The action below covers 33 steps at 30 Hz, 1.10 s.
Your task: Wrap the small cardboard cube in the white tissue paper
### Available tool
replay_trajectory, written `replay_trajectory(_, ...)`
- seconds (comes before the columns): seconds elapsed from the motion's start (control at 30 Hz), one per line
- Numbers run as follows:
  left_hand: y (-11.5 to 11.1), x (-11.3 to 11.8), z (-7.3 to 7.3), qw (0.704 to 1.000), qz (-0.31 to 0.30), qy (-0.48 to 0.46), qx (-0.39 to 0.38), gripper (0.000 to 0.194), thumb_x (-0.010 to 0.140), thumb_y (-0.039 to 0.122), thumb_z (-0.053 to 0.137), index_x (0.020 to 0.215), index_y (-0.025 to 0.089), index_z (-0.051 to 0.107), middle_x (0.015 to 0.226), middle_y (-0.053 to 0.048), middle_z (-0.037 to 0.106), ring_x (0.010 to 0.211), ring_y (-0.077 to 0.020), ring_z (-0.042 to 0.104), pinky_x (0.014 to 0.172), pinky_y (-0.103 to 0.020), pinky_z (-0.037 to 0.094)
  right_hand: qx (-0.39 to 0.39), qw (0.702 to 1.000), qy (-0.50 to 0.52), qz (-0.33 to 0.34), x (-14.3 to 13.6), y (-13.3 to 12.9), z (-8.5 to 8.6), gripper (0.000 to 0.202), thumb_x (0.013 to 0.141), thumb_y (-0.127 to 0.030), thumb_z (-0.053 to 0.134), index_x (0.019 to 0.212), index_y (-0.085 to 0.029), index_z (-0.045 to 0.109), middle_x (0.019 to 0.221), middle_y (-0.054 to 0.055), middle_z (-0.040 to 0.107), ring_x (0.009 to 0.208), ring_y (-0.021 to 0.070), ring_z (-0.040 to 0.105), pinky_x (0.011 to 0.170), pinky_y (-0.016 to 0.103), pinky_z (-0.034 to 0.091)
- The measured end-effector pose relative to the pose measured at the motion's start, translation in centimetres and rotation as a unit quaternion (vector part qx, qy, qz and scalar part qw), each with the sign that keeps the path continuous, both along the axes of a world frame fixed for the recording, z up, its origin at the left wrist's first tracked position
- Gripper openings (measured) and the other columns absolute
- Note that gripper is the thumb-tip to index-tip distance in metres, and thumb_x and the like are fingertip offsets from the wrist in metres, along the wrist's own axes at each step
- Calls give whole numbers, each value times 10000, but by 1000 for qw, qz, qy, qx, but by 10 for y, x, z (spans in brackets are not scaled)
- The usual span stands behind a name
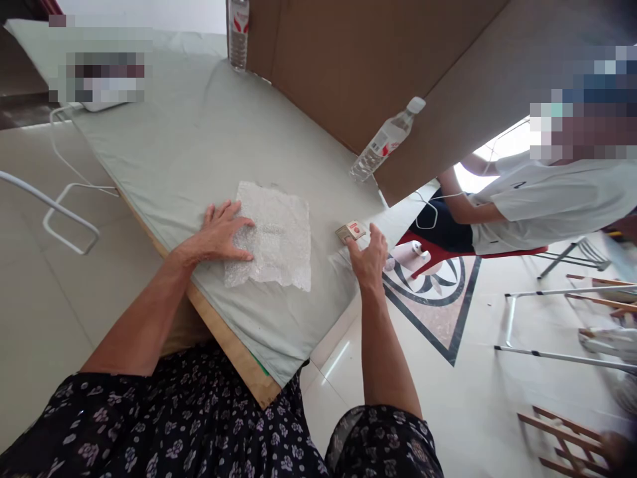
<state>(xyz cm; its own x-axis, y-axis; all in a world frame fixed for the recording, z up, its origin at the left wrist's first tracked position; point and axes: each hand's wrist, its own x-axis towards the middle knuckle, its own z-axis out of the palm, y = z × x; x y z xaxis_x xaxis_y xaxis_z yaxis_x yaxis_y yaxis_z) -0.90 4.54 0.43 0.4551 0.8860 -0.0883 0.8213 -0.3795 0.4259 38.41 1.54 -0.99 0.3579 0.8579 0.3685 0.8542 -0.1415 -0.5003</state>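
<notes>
A sheet of bubble wrap point(283, 245) lies spread on the cloth-covered table. My left hand point(219, 236) rests on its left edge, palm down, fingers apart. A small beige and red printed box point(354, 230) is near the table's right edge; its contents cannot be seen. Just beside that box, my right hand point(369, 259) has its thumb at the box's near side and its fingers stretched out to the right. There is a gap between thumb and fingers, and no firm grip on the box shows.
A water bottle point(385, 143) leans on the cardboard panel point(323, 66); another bottle point(239, 36) stands farther back. A blurred-out object point(107, 83) sits at the far left. To the right, a person in a white shirt point(557, 199) sits on a red chair point(517, 251).
</notes>
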Motion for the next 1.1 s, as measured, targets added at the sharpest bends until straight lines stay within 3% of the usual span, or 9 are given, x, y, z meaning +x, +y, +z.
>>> replay_trajectory(0.07,-2,0,2,1000,-3,6,-1,810,739,641,803,1443,307,584,1760,-133,218,1637,-446,88,1288,-689,45,50,998,-17,28,-18,-9,4,567,865,-423,645,1386,-209,578,1415,178,631,1312,355,573,1109,625,431)
replay_trajectory(0.13,-5,0,6,1000,-4,9,-2,782,776,640,774,1450,293,581,1764,-125,214,1635,-454,87,1289,-688,52,63,991,-14,117,-44,-19,11,438,911,-379,609,1324,-233,630,1403,153,647,1332,329,573,1140,589,430)
replay_trajectory(0.3,-22,12,26,997,22,-2,71,599,885,515,699,1400,218,628,1757,-131,243,1635,-438,108,1310,-640,33,-34,950,-18,311,-106,-29,21,431,929,-356,656,1344,-240,654,1491,135,620,1404,334,541,1197,570,389)
replay_trajectory(0.4,-29,21,30,994,-37,-3,98,557,907,456,671,1413,229,621,1720,-125,344,1627,-398,186,1317,-605,54,-89,930,-28,356,-123,-25,20,549,944,-412,668,1458,-240,580,1592,135,537,1492,336,464,1225,554,368)
replay_trajectory(0.57,-25,25,20,995,-77,54,23,848,850,562,705,1570,194,448,1674,-180,410,1583,-407,295,1288,-608,161,-146,907,-41,393,-122,-13,14,737,910,-550,708,1535,-214,508,1619,161,503,1511,346,454,1257,546,338)
replay_trajectory(0.73,-10,25,12,995,-82,62,8,972,821,614,714,1621,188,362,1720,-184,323,1608,-403,238,1300,-578,117,-143,911,-38,385,-116,-2,10,744,890,-569,724,1504,-190,542,1610,190,506,1512,366,454,1257,570,324)
replay_trajectory(0.83,-7,22,9,996,-79,47,5,983,813,625,710,1622,184,367,1723,-188,316,1609,-404,241,1301,-583,109,-108,924,-11,365,-107,-6,11,589,921,-540,685,1416,-227,615,1558,165,568,1475,352,496,1239,577,339)
replay_trajectory(0.97,-16,15,6,997,-47,-6,55,891,850,624,661,1579,161,444,1711,-191,342,1613,-385,242,1307,-558,137,22,983,-1,180,-70,-13,16,382,946,-439,611,1266,-239,670,1495,148,608,1428,341,522,1211,606,341)
replay_trajectory(1.1,-25,13,4,997,-34,-33,62,800,877,607,627,1551,200,487,1666,-157,437,1594,-366,301,1312,-545,143,40,999,-26,2,-22,-1,14,639,847,-468,666,1414,-203,537,1551,201,523,1424,398,486,1137,673,371)
